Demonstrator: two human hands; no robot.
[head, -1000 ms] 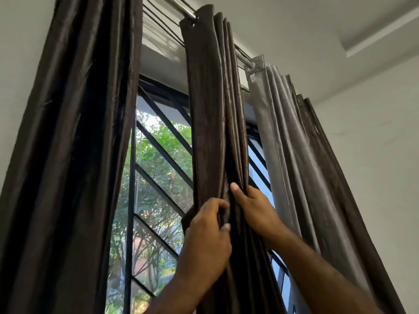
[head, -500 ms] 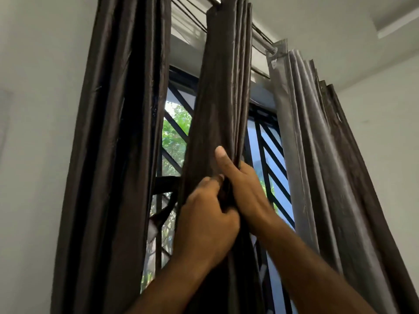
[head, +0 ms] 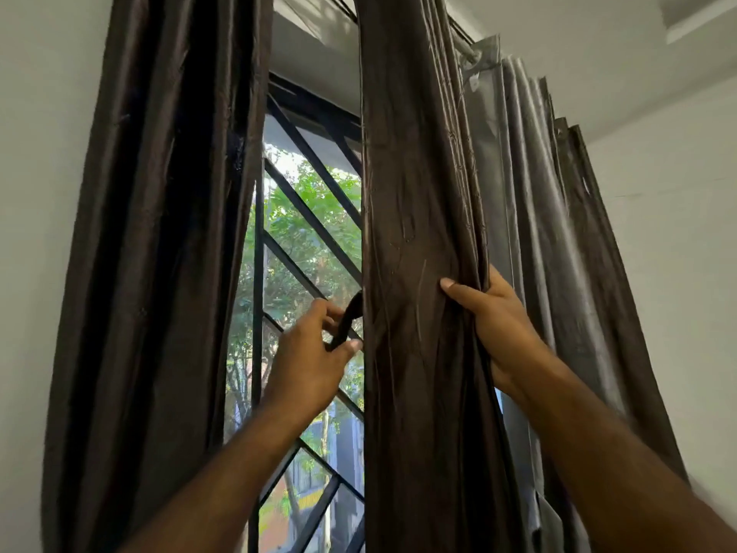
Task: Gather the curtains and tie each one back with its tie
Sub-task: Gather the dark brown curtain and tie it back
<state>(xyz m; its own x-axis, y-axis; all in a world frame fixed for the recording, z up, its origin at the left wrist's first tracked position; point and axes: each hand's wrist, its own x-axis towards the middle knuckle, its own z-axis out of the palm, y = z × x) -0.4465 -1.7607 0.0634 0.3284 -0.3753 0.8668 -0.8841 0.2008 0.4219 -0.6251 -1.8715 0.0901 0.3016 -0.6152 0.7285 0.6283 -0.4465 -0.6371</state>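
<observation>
A dark brown middle curtain point(head: 414, 217) hangs gathered in folds in front of the window. My right hand point(head: 498, 325) grips its right edge, thumb on the front and fingers behind the folds. My left hand point(head: 311, 361) is to the left of that curtain and pinches a narrow dark tie strap point(head: 347, 317) that comes out from behind the curtain's left edge. Another dark brown curtain point(head: 159, 253) hangs bunched on the left. A curtain with a silver-grey backing point(head: 550, 233) hangs bunched on the right.
A black window grille point(head: 303, 217) with slanted bars shows between the left and middle curtains, with green trees beyond. White walls point(head: 678, 253) stand on both sides. The curtain rod point(head: 464, 43) runs along the top.
My hands have parted: the left one moved left off the folds and now holds the tie strap, the right one shifted to the curtain's right edge. The view dropped slightly.
</observation>
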